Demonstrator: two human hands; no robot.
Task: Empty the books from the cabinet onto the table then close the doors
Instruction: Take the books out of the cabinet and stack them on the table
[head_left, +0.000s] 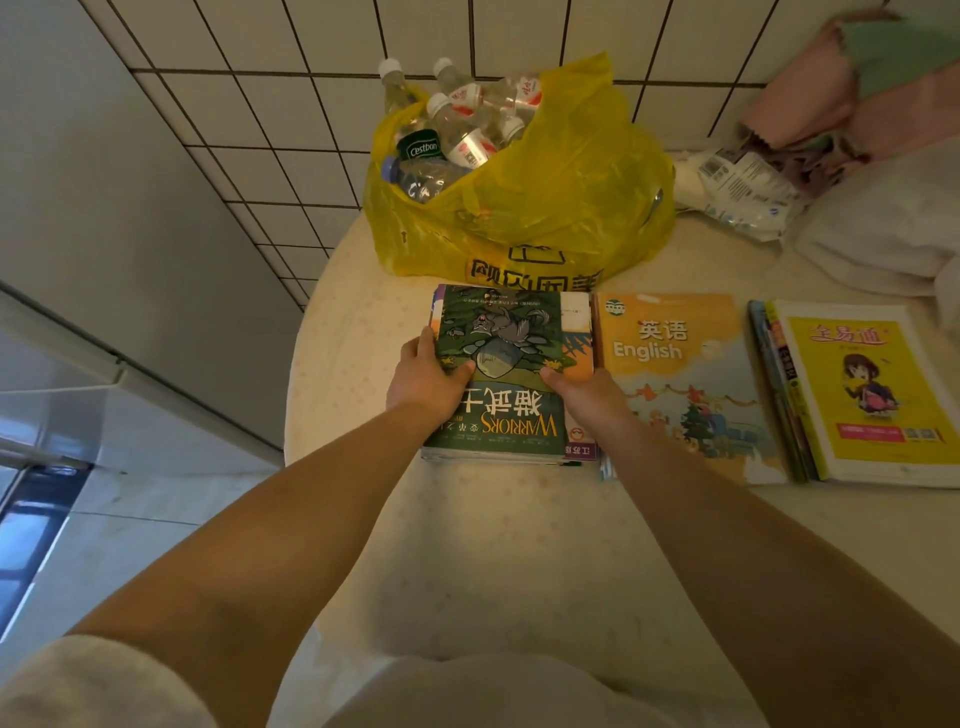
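Both hands are gripping a stack topped by a green paperback "Warriors" book (501, 364): left hand (427, 378) clasping its left edge, right hand (584, 397) its right, likely squaring it onto the round cream-clothed table (467, 530). It's sitting just beside the orange English textbook (680, 374), in front of the yellow plastic bag of bottles (545, 197). Cabinet isn't in view.

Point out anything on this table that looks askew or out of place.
The green Warriors book, held by the left hand and right hand on top of the left stack, lies upside down to the viewer, unlike the English book beside it. A yellow bag of plastic bottles crowds the table behind the books.
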